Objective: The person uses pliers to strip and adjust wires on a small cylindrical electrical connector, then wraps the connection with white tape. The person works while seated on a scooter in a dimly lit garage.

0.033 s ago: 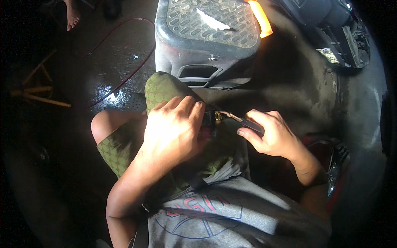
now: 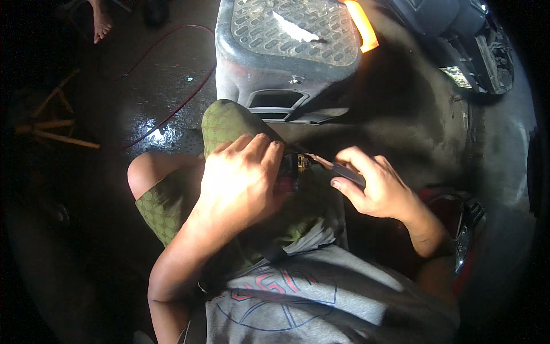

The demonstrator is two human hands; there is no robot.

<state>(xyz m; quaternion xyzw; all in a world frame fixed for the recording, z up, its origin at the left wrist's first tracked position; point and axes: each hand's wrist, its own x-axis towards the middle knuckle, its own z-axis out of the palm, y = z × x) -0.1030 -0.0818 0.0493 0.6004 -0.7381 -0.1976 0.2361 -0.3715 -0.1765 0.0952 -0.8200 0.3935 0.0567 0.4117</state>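
Observation:
My left hand (image 2: 240, 172), brightly lit, is closed round a small dark part (image 2: 288, 166) above my lap. Most of that part is hidden under the fingers. A gold-coloured end (image 2: 302, 163) sticks out of it on the right. Held in my right hand (image 2: 369, 180) is a slim tool (image 2: 348, 174) with a dark handle and a narrow metal shank. The fingers lie along the handle, thumb on the near side. Its tip reaches the gold-coloured end; whether it touches I cannot tell. The exact kind of tool and part is unclear.
Beyond my knee stands a grey plastic step stool (image 2: 229, 74) with a white scrap (image 2: 295, 27) on top and an orange handle (image 2: 362, 28) beside it. A red hose (image 2: 189, 97) curves over the floor. Vehicle parts (image 2: 458, 51) lie far right, a wooden stand (image 2: 54, 126) left.
The tool in my right hand has shifted and turned very slightly against the gold-coloured end. My left hand stays almost still.

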